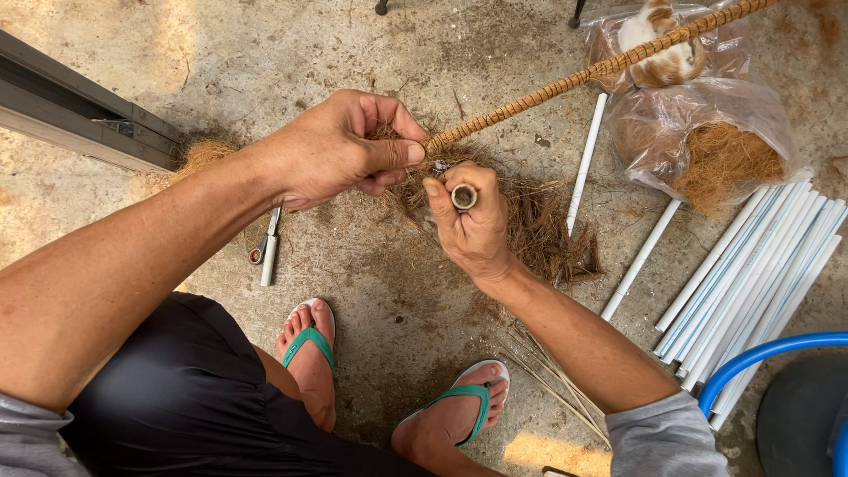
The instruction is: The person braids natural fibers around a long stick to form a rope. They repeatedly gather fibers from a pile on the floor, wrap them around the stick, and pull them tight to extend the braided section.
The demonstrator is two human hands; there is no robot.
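Over concrete floor [389,300]: left hand [331,150] pinches coir-wrapped pole [565,84] end; right hand [473,221] clamps twine spool [464,196]. Judgement: keep wraps tight, evenly spaced, fibre tucked under.

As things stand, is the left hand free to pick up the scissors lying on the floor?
Probably not: the left hand is pinching the fibre-wrapped pole, so its grip is taken. The scissors lie uncovered on the concrete just below it.

A single head-worn camera looks steeply down from above the seated person, close to the hands. The person's knees and feet occupy the near edge; the concrete floor [221,53] extends to the far edge. No second view is supplied.
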